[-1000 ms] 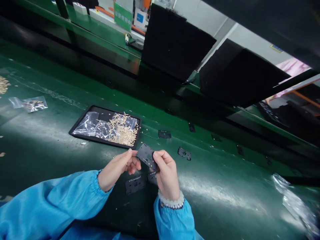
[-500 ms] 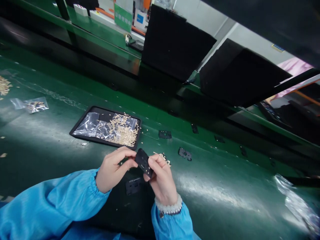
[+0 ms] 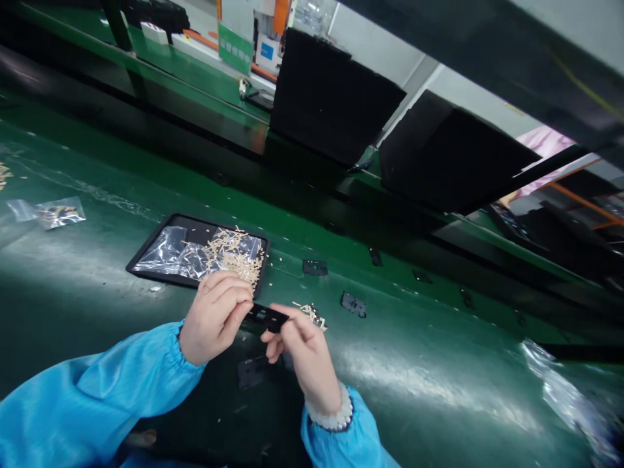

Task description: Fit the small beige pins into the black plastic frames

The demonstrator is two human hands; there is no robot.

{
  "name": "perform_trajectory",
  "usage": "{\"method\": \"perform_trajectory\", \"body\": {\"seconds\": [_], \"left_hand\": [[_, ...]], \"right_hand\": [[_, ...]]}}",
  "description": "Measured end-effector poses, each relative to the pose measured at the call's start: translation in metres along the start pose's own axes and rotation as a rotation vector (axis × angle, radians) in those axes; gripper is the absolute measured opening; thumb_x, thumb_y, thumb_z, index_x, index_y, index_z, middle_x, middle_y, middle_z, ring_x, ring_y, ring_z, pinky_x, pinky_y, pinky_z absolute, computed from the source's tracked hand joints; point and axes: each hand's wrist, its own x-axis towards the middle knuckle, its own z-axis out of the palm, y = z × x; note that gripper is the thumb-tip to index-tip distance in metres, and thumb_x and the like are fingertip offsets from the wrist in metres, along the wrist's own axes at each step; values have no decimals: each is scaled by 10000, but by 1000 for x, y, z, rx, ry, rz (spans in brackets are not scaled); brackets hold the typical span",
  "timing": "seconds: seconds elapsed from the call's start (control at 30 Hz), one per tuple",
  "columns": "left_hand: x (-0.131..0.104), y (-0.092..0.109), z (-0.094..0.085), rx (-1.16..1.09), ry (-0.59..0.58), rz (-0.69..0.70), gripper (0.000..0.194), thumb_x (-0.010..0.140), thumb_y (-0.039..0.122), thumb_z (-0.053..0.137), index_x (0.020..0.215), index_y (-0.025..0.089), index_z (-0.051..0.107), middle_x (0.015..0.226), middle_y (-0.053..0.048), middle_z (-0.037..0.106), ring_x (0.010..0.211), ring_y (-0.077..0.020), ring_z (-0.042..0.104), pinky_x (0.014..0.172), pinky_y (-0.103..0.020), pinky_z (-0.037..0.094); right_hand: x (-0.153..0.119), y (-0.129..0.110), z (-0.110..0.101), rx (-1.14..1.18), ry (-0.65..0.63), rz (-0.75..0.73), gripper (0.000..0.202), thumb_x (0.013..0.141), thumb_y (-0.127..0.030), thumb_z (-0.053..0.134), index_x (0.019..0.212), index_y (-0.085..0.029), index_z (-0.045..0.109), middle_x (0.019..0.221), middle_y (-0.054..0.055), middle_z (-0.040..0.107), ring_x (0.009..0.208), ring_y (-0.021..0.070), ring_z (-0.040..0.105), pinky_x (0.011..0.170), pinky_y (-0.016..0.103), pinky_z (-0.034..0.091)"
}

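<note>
Pinches a thin black plate (image 3: 267, 317) at its left end between the bunched fingers and thumb of the left hand (image 3: 214, 318), with no gap to spare beyond the plate's thickness. Takes the right end between thumb and straightened forefinger of the right hand (image 3: 307, 354), curling the other fingers loosely below. Keeps the plate tilted, nearly edge-on to the head view, in the air above the green bench (image 3: 414, 351). Has another black plate (image 3: 252, 372) lying beneath the hands, and a small heap of pale pieces (image 3: 312, 315) just beyond the right hand. Reaches, farther out, to a black tray (image 3: 166, 277) of pale strips (image 3: 241, 260) and clear bags (image 3: 163, 250), partly behind the left hand, then to two black plates (image 3: 353, 304) rightward on the bench.
</note>
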Motion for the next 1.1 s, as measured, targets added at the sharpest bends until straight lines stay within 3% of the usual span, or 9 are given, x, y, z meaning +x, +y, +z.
{"method": "perform_trajectory", "body": {"seconds": [0.07, 0.13, 0.2, 0.27, 0.43, 0.57, 0.77, 0.93, 1.1], "left_hand": [[1, -6, 2, 41, -47, -30, 92, 762, 211, 601, 780, 247, 684, 819, -52, 694, 881, -248, 569, 876, -369, 349], [1, -13, 5, 93, -84, -75, 225, 774, 292, 609, 982, 229, 669, 985, -81, 677, 991, -274, 545, 918, -388, 347], [-1, -19, 8, 122, -107, -116, 440, 808, 356, 562, 1216, 191, 546, 1172, -121, 600, 1105, -297, 495, 948, -410, 348], [-4, -22, 11, 145, -130, -117, 470, 860, 347, 480, 1295, 174, 457, 1242, -136, 546, 1152, -289, 471, 963, -415, 352], [-11, -20, 20, 236, -136, -3, 263, 884, 263, 469, 1115, 194, 571, 1119, -90, 599, 1060, -235, 536, 912, -376, 412], [-14, -22, 23, 239, -156, 94, 208, 878, 214, 489, 1056, 215, 595, 1079, -66, 618, 1029, -214, 551, 871, -348, 436], [-18, -22, 26, 177, -169, 41, 192, 890, 185, 466, 1020, 220, 602, 1061, -63, 611, 1021, -210, 531, 866, -354, 427], [-17, -18, 27, 173, -195, 59, 189, 888, 185, 467, 991, 224, 621, 1033, -56, 623, 983, -198, 543, 840, -335, 437], [-14, -17, 28, 148, -212, 37, 187, 902, 181, 441, 967, 207, 615, 986, -60, 635, 939, -190, 553, 835, -343, 436]], "right_hand": [[14, -10, -13, -398, 5, -217, 226, 820, -388, 577, 902, -201, 675, 760, 43, 707, 618, 144, 632, 614, 281, 505], [40, -22, -29, -736, 121, -385, 192, 836, -330, 551, 859, -202, 692, 848, 57, 717, 766, 169, 651, 725, 291, 491], [72, -32, -48, -904, 287, -367, 273, 864, -364, 500, 772, -179, 679, 711, 45, 702, 643, 152, 638, 631, 253, 476], [104, -41, -66, -961, 390, -342, 340, 885, -384, 459, 725, -158, 655, 607, 40, 667, 537, 143, 601, 550, 238, 440], [159, -49, -94, -1128, 592, -329, 221, 887, -263, 474, 941, -159, 661, 948, 117, 681, 838, 211, 634, 676, 266, 428], [189, -43, -108, -1214, 555, -249, 217, 893, -291, 492, 1005, -187, 647, 1020, 95, 656, 890, 209, 625, 715, 280, 461], [232, -42, -152, -1285, 497, -36, 304, 889, -318, 538, 1146, -154, 535, 1124, 74, 585, 927, 189, 607, 778, 391, 524], [235, -45, -201, -1411, 474, 29, 303, 890, -305, 535, 1163, -173, 533, 1187, 82, 558, 994, 207, 585, 830, 416, 505], [226, -41, -217, -1479, 424, 57, 281, 896, -305, 525, 1148, -183, 543, 1182, 80, 563, 984, 198, 587, 827, 404, 507]]}}
